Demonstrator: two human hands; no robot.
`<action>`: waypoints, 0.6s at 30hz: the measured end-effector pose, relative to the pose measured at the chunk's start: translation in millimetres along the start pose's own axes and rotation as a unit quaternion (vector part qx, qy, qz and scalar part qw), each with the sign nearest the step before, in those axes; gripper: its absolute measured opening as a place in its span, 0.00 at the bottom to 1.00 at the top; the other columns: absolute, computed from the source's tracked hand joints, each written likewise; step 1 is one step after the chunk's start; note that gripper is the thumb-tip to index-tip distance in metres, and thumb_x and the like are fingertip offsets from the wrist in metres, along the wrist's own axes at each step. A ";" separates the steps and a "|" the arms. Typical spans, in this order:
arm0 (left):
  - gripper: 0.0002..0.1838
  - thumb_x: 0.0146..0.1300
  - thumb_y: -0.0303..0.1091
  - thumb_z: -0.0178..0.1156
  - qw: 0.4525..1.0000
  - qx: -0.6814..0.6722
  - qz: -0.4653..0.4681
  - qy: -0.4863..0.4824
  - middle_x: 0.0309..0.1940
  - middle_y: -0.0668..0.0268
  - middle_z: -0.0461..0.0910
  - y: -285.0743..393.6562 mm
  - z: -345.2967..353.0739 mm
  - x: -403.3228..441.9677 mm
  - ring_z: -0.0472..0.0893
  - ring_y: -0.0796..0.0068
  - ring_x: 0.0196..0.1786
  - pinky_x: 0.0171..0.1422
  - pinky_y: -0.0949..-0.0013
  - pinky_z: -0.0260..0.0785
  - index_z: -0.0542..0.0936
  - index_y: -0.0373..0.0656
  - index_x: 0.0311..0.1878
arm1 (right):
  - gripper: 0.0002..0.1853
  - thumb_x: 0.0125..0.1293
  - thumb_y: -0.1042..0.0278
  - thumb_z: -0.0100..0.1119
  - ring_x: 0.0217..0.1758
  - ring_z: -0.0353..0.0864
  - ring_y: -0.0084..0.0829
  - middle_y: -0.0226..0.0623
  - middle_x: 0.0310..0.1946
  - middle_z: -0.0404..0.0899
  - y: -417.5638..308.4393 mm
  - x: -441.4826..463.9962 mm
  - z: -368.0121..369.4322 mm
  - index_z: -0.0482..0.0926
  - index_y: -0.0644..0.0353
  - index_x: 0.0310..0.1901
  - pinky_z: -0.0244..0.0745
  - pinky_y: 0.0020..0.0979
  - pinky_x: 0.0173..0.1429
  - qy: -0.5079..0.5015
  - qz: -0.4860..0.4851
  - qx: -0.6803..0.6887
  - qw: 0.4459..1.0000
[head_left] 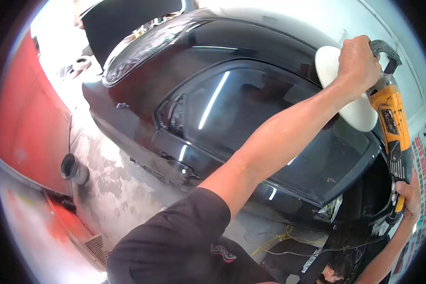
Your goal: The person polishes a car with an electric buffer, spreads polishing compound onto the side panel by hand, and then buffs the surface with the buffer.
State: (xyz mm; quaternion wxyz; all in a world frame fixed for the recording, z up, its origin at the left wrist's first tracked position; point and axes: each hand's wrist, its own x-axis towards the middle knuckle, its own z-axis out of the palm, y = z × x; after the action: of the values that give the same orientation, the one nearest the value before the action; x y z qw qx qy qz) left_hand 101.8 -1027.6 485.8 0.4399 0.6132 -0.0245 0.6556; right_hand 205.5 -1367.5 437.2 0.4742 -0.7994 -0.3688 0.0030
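Observation:
A yellow and black polisher (396, 125) with a wide white pad (359, 116) stands out at the right. My left hand (359, 61) is closed round its front handle, with my arm stretched across the view. Lower down, my right hand (410, 196) grips the rear end of the tool, near its cord. The pad is tilted beside the roof edge of a glossy black car (142, 99). I cannot tell whether it touches the paint. Below the roof line, the side window (251, 109) reflects a bright light strip.
Another person (312, 260) in dark clothes is low down at the bottom right. A yellow cord (274, 241) lies near them. A dark bucket (75, 169) stands on the stained floor by a red panel (28, 118). A lettered banner (421, 189) hangs at the right edge.

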 end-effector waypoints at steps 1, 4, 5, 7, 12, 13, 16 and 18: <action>0.08 0.58 0.25 0.67 1.000 -0.005 0.000 0.020 0.27 0.46 0.83 10.9 -32.8 8.3 0.87 0.52 0.33 0.41 0.58 0.78 0.82 0.27 0.34 | 0.54 0.47 0.55 0.80 0.22 0.75 0.19 0.30 0.32 0.79 -30.4 -0.4 12.3 0.59 0.59 0.74 0.71 0.20 0.23 -0.012 -0.017 -0.022 1.000; 0.08 0.58 0.25 0.66 0.997 -0.038 0.016 0.057 0.27 0.46 0.84 52.1 -88.9 -25.6 0.87 0.53 0.32 0.41 0.59 0.77 0.81 0.27 0.35 | 0.57 0.45 0.54 0.81 0.25 0.76 0.19 0.31 0.37 0.80 -74.7 -44.4 42.3 0.58 0.61 0.75 0.70 0.19 0.25 -0.051 -0.061 -0.051 0.996; 0.08 0.58 0.26 0.66 0.996 -0.052 0.022 0.067 0.27 0.46 0.84 67.5 -105.3 -37.8 0.87 0.54 0.32 0.41 0.59 0.77 0.81 0.27 0.35 | 0.57 0.45 0.56 0.81 0.24 0.75 0.18 0.31 0.38 0.80 -83.2 -60.9 49.5 0.57 0.62 0.75 0.69 0.20 0.24 -0.054 -0.082 -0.051 0.994; 0.09 0.59 0.27 0.65 0.994 -0.044 0.030 0.094 0.27 0.47 0.84 92.6 -158.1 -41.5 0.87 0.57 0.32 0.41 0.60 0.77 0.81 0.28 0.35 | 0.58 0.45 0.57 0.80 0.24 0.74 0.18 0.31 0.40 0.80 -126.3 -85.2 75.9 0.56 0.63 0.75 0.68 0.20 0.23 -0.066 -0.112 -0.064 0.989; 0.09 0.61 0.28 0.64 0.986 -0.036 0.049 0.155 0.24 0.54 0.83 153.9 -251.3 -75.1 0.83 0.66 0.27 0.36 0.63 0.74 0.81 0.30 0.37 | 0.59 0.47 0.58 0.80 0.46 0.80 0.27 0.42 0.54 0.78 -232.0 -175.8 117.6 0.52 0.66 0.76 0.76 0.27 0.47 -0.128 -0.111 -0.118 0.978; 0.08 0.61 0.28 0.64 0.984 -0.035 0.054 0.166 0.23 0.55 0.83 167.2 -263.7 -83.8 0.82 0.68 0.26 0.35 0.63 0.73 0.81 0.31 0.37 | 0.59 0.46 0.59 0.80 0.51 0.79 0.30 0.44 0.56 0.77 -245.2 -194.5 118.3 0.52 0.67 0.76 0.75 0.30 0.53 -0.128 -0.119 -0.114 0.978; 0.07 0.62 0.27 0.65 0.978 -0.059 0.027 0.199 0.22 0.62 0.80 212.4 -319.3 -117.9 0.75 0.78 0.27 0.34 0.68 0.69 0.80 0.32 0.36 | 0.60 0.45 0.63 0.80 0.64 0.74 0.38 0.49 0.61 0.73 -292.6 -258.0 134.9 0.50 0.67 0.77 0.68 0.38 0.69 -0.123 -0.115 -0.122 0.978; 0.06 0.64 0.27 0.66 0.971 -0.076 0.002 0.225 0.23 0.68 0.78 194.8 -376.1 -99.7 0.71 0.83 0.29 0.33 0.71 0.66 0.80 0.33 0.37 | 0.61 0.44 0.66 0.79 0.68 0.72 0.42 0.51 0.64 0.71 -340.4 -246.4 177.4 0.49 0.67 0.77 0.65 0.41 0.74 -0.135 -0.096 -0.127 0.978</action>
State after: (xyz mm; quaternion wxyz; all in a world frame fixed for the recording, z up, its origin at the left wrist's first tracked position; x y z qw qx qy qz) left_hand -324.6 -986.3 409.6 0.4782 0.4147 0.0246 0.7737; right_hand -236.5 -1284.7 513.5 0.3127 -0.8063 -0.5018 0.0182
